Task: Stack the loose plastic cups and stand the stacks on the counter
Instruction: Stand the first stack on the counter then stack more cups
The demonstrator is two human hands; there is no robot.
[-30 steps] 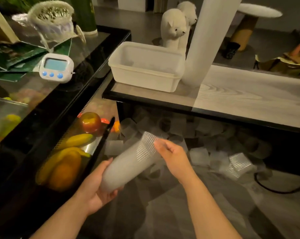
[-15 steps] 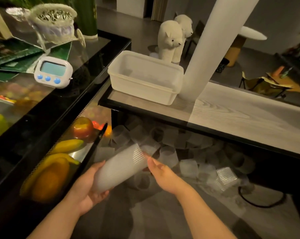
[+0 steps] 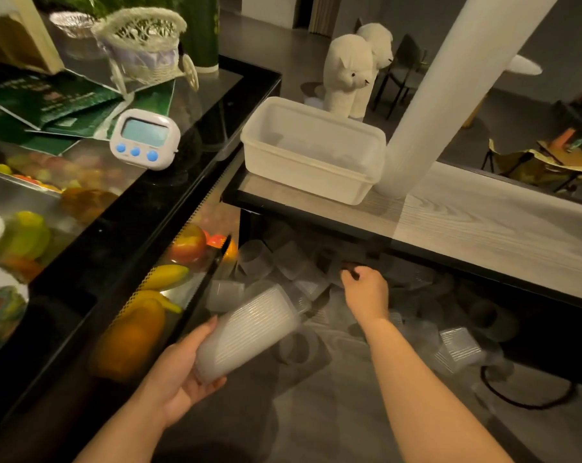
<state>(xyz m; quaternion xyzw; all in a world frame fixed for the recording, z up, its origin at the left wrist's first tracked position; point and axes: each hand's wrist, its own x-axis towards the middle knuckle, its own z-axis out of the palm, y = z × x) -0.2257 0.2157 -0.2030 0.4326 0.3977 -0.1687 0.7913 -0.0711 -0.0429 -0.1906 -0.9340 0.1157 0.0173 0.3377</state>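
My left hand point(image 3: 179, 375) grips a stack of translucent ribbed plastic cups point(image 3: 249, 329), tilted with its open end up and to the right. Beyond it, several loose clear cups point(image 3: 289, 262) lie scattered on the floor under the wooden counter point(image 3: 483, 228). My right hand point(image 3: 366, 289) reaches forward into that pile with its fingers curled over a loose cup; whether they hold it is hidden. More loose cups point(image 3: 460, 345) lie to the right on the floor.
A white plastic tub point(image 3: 311, 152) and a slanted white pole point(image 3: 426, 105) stand on the counter. A black glass display case point(image 3: 115, 228) with fruit is at the left, with a timer point(image 3: 145, 138) on top. A black cable point(image 3: 530, 396) lies on the floor.
My right hand left the mouth of the stack and moved forward to the loose cups under the counter. My left hand still holds the stack, now lower and closer.
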